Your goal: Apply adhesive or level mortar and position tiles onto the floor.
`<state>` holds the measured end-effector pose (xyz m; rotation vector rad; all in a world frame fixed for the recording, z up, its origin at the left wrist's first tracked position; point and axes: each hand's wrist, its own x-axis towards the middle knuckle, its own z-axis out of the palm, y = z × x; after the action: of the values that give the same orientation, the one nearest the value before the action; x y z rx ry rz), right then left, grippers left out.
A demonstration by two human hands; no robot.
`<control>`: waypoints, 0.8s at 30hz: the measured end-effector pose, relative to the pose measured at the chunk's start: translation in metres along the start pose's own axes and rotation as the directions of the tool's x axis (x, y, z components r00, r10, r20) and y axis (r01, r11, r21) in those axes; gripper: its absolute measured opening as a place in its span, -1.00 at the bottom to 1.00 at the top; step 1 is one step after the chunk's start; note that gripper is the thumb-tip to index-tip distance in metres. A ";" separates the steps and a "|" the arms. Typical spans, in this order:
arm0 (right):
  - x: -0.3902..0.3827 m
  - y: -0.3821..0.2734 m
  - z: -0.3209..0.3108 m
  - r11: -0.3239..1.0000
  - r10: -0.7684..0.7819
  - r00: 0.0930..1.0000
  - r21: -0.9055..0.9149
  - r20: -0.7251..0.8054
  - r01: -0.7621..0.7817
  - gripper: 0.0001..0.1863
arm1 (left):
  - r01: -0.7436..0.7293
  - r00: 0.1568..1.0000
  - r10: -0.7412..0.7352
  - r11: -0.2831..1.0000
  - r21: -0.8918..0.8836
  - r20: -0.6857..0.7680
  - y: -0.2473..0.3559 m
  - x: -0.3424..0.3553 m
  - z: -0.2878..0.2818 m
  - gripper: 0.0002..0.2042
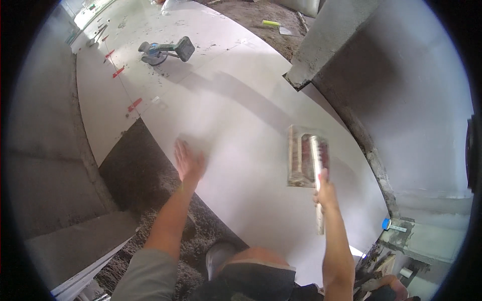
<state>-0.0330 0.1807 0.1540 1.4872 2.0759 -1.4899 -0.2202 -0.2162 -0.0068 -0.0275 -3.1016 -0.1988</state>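
My left hand (189,159) lies with fingers spread on a large white floor tile (241,205), near its left edge beside dark, rough bedding (131,163). My right hand (325,193) grips the long white handle (319,220) of a tool. The tool's wide rectangular head (298,155), pale with a reddish middle, is slightly blurred over the tile; whether it touches the surface I cannot tell. Further up, a battery-powered suction-cup tool (165,50) rests on the tiles, and red clips (134,105) sit along a joint to its left.
Grey walls (45,165) flank the floor, with a concrete column (316,45) at the upper right. Rough ground (241,12) beyond holds a yellow bar (271,23) and a pale flat tool (286,31). A blue round object (386,223) sits at right. Part of another person (394,288) shows lower right.
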 end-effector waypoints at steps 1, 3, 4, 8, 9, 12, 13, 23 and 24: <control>-0.016 -0.023 -0.005 0.999 0.008 0.999 0.033 -0.042 -0.006 -0.26 | 0.003 1.000 -0.003 1.000 -0.001 -0.029 -0.008 0.002 0.003 -0.18; -0.056 -0.030 -0.017 0.991 -0.095 0.984 0.084 -0.152 0.108 -0.32 | 0.002 1.000 -0.002 1.000 -0.019 -0.019 -0.005 -0.002 -0.006 -0.18; -0.059 -0.005 -0.019 0.977 -0.190 0.948 0.042 -0.256 0.208 -0.33 | -0.018 1.000 0.017 0.998 -0.056 -0.017 0.005 0.001 -0.008 -0.18; -0.022 0.080 0.048 0.790 -0.611 0.697 -0.348 -0.375 0.505 -0.32 | -0.026 1.000 0.026 1.000 0.006 0.003 0.014 0.006 -0.009 -0.17; -0.009 0.075 0.055 0.788 -0.614 0.693 -0.342 -0.377 0.512 -0.32 | -0.042 0.999 0.042 0.999 0.008 -0.002 0.014 0.007 -0.009 -0.16; 0.028 0.012 0.057 0.993 0.064 0.997 -0.102 -0.030 -0.067 -0.27 | 0.012 0.995 -0.007 0.999 -0.051 0.095 0.006 0.002 -0.010 -0.15; 0.027 -0.021 0.038 0.997 0.065 0.996 0.035 0.056 -0.067 -0.25 | 0.039 0.991 -0.029 0.997 -0.071 0.128 0.005 0.002 -0.016 -0.15; 0.055 0.012 0.122 0.904 -0.375 0.909 -0.289 -0.182 0.315 -0.22 | 0.050 0.975 -0.039 0.998 -0.048 0.219 0.036 0.027 -0.021 -0.12; 0.054 -0.005 0.146 0.957 -0.242 0.968 -0.185 -0.072 0.225 -0.23 | 0.068 0.974 -0.062 0.998 -0.019 0.218 0.020 0.030 -0.017 -0.12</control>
<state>-0.1176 0.0982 0.0530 1.3079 2.4418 -1.2887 -0.2490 -0.1983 0.0138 0.0554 -3.3205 -0.2545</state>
